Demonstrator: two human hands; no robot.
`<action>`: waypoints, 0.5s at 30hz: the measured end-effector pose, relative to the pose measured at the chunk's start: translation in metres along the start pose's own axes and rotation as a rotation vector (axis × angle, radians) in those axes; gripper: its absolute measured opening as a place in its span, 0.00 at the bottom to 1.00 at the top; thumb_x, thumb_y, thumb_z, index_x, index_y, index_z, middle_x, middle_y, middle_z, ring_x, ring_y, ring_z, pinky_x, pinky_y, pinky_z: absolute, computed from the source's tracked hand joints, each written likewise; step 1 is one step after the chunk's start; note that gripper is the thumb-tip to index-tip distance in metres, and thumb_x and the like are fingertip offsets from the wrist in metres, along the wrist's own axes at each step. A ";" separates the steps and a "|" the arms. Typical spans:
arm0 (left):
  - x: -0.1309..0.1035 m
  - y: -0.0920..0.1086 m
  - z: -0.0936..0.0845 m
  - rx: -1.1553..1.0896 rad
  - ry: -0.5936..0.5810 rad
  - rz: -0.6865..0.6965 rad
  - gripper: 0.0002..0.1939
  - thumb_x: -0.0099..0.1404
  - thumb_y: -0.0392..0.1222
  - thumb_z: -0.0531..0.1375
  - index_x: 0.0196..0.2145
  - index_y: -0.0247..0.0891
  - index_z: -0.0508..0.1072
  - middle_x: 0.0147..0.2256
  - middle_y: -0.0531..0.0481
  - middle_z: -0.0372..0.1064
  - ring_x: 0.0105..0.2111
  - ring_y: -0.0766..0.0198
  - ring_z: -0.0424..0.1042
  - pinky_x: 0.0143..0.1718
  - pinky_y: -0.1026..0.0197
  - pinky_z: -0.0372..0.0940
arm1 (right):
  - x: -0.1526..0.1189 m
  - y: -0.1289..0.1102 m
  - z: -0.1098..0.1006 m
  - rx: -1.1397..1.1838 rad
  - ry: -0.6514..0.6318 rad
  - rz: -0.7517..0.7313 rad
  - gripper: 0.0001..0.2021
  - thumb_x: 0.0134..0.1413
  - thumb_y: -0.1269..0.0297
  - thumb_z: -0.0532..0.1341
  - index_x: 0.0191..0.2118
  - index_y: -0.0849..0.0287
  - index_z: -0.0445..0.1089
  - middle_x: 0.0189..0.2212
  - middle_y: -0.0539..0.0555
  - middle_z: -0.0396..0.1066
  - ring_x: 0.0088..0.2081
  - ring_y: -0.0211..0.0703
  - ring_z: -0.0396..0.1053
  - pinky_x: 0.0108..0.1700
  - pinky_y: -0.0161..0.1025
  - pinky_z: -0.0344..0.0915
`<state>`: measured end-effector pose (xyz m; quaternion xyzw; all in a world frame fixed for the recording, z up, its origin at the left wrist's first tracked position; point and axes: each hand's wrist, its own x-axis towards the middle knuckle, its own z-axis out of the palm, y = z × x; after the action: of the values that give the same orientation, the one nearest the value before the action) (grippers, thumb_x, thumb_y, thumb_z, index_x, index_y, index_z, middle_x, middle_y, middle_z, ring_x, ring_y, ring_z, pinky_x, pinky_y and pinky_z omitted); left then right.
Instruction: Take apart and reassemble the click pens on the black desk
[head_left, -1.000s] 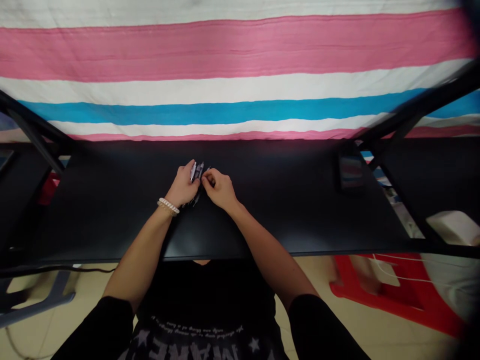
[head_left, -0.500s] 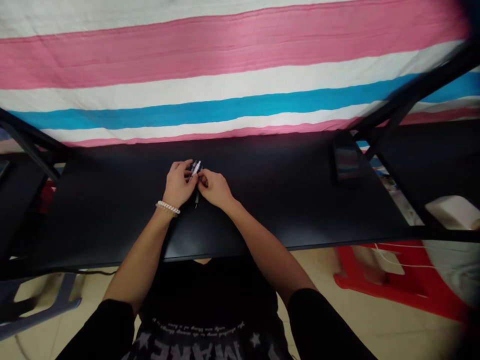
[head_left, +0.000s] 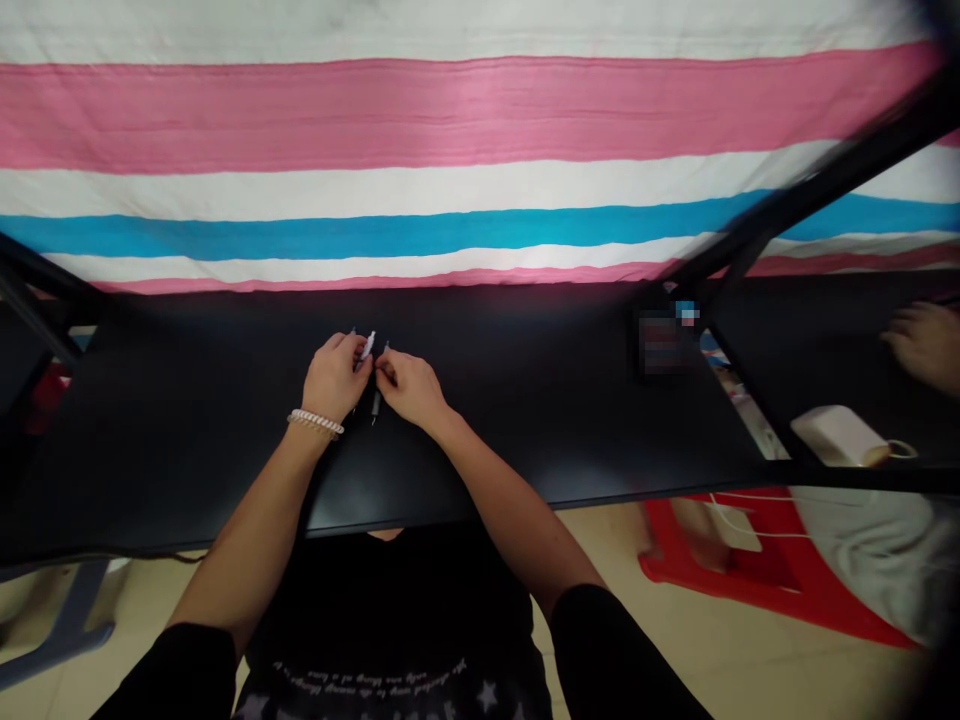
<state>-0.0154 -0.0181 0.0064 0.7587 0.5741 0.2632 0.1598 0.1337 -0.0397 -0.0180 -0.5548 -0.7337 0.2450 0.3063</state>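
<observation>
Dark pen (head_left: 376,403) sits between the two hands, at the right hand's fingertips. Long axis runs near to far across the tabletop (head_left: 510,400), far end leaning a bit right; the thin tip pokes out toward the person. Whether it rests on the tabletop or is slightly lifted, can't tell.

Right hand (head_left: 411,388) is just right of the dark pen and is the nearer hand. Its grip is closed, thumb and forefinger together, apparently pinching the pen's middle from the right, so both ends stick out. Exact contact is hidden by the fingers.

Left hand (head_left: 336,377) is just left of the dark pen. Its grip pinches a white pen (head_left: 368,345) between thumb and fingers. White pen lies left of the dark pen's far end, near it, leaning the same way, with a stronger slant. Another thin end (head_left: 353,330) shows past the left fingers, left of the dark pen; can't tell whether the left hand holds it.

Outward: bracelet (head_left: 316,422) on the left wrist, left and nearer the person than the dark pen. Blurred dark object (head_left: 664,345) well off to its right. Farther right, white box (head_left: 838,435) and a co-worker's hand (head_left: 926,340). Striped cloth (head_left: 450,115) lies beyond it, past the tabletop's far edge.
</observation>
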 end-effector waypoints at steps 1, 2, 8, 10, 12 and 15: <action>0.000 0.000 0.000 0.012 0.001 -0.003 0.10 0.63 0.35 0.58 0.42 0.35 0.74 0.40 0.44 0.71 0.36 0.59 0.72 0.43 0.55 0.71 | 0.000 0.000 0.000 -0.007 -0.004 0.001 0.05 0.59 0.68 0.58 0.39 0.57 0.71 0.32 0.52 0.73 0.31 0.41 0.68 0.35 0.37 0.60; 0.001 -0.001 0.000 0.023 0.002 -0.002 0.10 0.63 0.36 0.58 0.42 0.35 0.74 0.40 0.43 0.71 0.37 0.58 0.72 0.44 0.54 0.71 | 0.000 0.000 -0.001 -0.013 -0.008 0.003 0.05 0.59 0.68 0.58 0.39 0.57 0.71 0.32 0.52 0.73 0.32 0.41 0.68 0.36 0.37 0.60; 0.001 -0.006 -0.003 0.173 0.054 0.004 0.15 0.63 0.40 0.60 0.48 0.35 0.74 0.48 0.37 0.67 0.51 0.47 0.66 0.55 0.47 0.64 | -0.001 -0.001 0.000 -0.033 -0.010 -0.003 0.05 0.59 0.68 0.58 0.39 0.57 0.70 0.33 0.52 0.73 0.33 0.41 0.68 0.37 0.37 0.60; 0.001 -0.010 -0.002 0.187 0.059 -0.002 0.21 0.64 0.43 0.60 0.53 0.34 0.72 0.53 0.34 0.64 0.54 0.45 0.64 0.57 0.46 0.62 | -0.002 0.000 0.000 -0.038 -0.007 -0.011 0.05 0.60 0.68 0.57 0.38 0.57 0.70 0.33 0.52 0.73 0.33 0.41 0.68 0.37 0.37 0.60; 0.001 -0.014 0.000 0.182 0.043 -0.001 0.26 0.66 0.46 0.59 0.59 0.34 0.68 0.57 0.32 0.60 0.57 0.44 0.62 0.59 0.45 0.60 | -0.002 0.001 0.001 -0.045 -0.008 -0.017 0.05 0.60 0.68 0.57 0.38 0.57 0.70 0.33 0.52 0.73 0.33 0.40 0.68 0.36 0.37 0.60; 0.003 -0.019 0.006 0.190 -0.001 -0.022 0.27 0.70 0.48 0.54 0.63 0.36 0.64 0.63 0.33 0.57 0.62 0.43 0.58 0.62 0.42 0.56 | -0.002 0.001 0.002 -0.053 -0.007 -0.017 0.05 0.60 0.68 0.57 0.38 0.57 0.71 0.34 0.52 0.73 0.33 0.41 0.68 0.37 0.37 0.60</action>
<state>-0.0261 -0.0099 -0.0079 0.7642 0.6047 0.2055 0.0905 0.1331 -0.0410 -0.0207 -0.5555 -0.7457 0.2248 0.2912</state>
